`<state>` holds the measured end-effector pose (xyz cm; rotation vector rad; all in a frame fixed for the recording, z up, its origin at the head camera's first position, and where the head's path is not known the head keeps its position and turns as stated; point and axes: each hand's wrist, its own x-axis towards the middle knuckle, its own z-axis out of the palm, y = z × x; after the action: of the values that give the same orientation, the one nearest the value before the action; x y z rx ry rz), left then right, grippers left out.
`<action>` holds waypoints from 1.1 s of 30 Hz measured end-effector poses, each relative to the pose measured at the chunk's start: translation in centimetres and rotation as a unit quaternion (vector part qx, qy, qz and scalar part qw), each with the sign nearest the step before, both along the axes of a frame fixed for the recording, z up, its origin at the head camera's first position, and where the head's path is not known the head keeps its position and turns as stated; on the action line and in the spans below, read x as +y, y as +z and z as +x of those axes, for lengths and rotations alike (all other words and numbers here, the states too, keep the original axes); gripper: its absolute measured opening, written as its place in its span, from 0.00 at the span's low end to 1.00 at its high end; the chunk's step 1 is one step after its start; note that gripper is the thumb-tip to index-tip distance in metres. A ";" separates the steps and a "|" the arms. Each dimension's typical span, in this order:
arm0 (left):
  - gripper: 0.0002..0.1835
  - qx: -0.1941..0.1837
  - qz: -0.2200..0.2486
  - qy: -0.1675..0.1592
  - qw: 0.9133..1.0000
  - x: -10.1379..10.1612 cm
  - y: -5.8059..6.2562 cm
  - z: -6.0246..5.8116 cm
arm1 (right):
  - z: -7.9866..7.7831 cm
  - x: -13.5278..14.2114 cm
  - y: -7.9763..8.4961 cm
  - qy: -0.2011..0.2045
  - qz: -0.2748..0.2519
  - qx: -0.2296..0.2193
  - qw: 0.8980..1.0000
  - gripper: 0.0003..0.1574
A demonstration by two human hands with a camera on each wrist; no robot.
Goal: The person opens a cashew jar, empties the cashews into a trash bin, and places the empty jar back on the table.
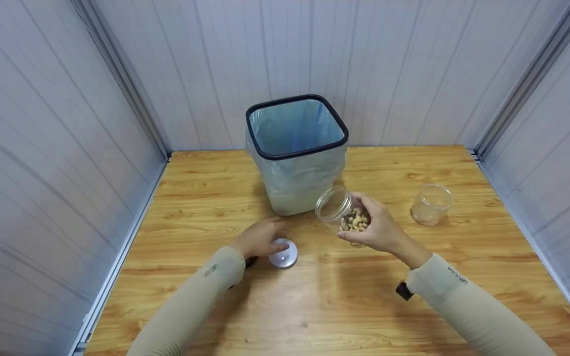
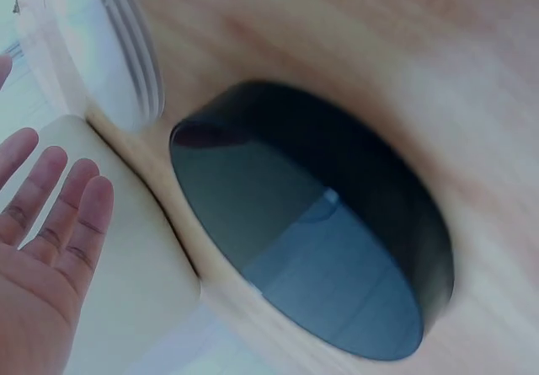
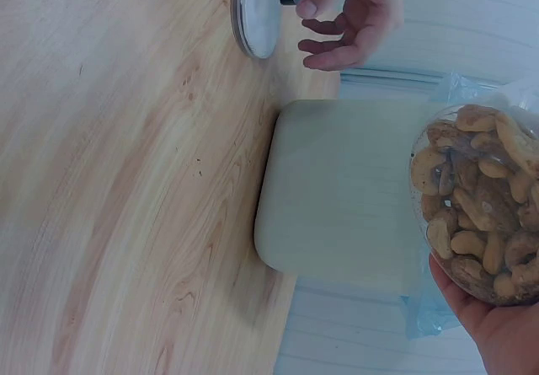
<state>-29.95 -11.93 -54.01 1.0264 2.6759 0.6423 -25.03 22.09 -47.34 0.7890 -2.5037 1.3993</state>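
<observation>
My right hand [image 1: 383, 230] grips a clear jar [image 1: 333, 207] around its lower part and holds it tilted above the table, mouth toward the upper left. Mixed nuts [image 1: 355, 220] lie at the jar's bottom; in the right wrist view cashews [image 3: 488, 215] show through the base. With fingers extended, my left hand [image 1: 261, 238] is over a round whitish lid [image 1: 284, 258] on the table; the left wrist view shows the fingers [image 2: 91, 211] apart from it. Close to that lid lies a dark, glossy disc [image 2: 303, 232], mostly hidden by the wrist in the head view.
Behind the hands stands a bin [image 1: 305, 185] with a black rim [image 1: 299, 154] and a thin plastic liner. A second clear jar [image 1: 431, 205] stands to the right on the wooden table [image 1: 483, 267]. Pale panel walls [image 1: 403, 64] enclose the back and both sides.
</observation>
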 end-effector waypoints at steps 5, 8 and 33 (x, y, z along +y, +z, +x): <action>0.28 -0.011 0.002 0.015 1.000 -0.6 1.0 -0.2 | 0.0 0.0 0.0 0.001 -0.003 0.001 1.000 0.51; 0.25 -0.009 0.013 0.015 1.000 -0.9 1.4 -0.4 | 0.0 0.1 -0.1 0.003 -0.007 0.002 1.000 0.50; 0.24 0.039 0.016 0.063 0.997 -4.3 6.5 -1.8 | -0.1 0.1 0.1 -0.001 0.005 -0.005 1.000 0.52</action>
<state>-31.72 -16.20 -47.56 0.9125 2.8250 0.6852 -25.11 22.18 -47.28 0.7836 -2.5194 1.3947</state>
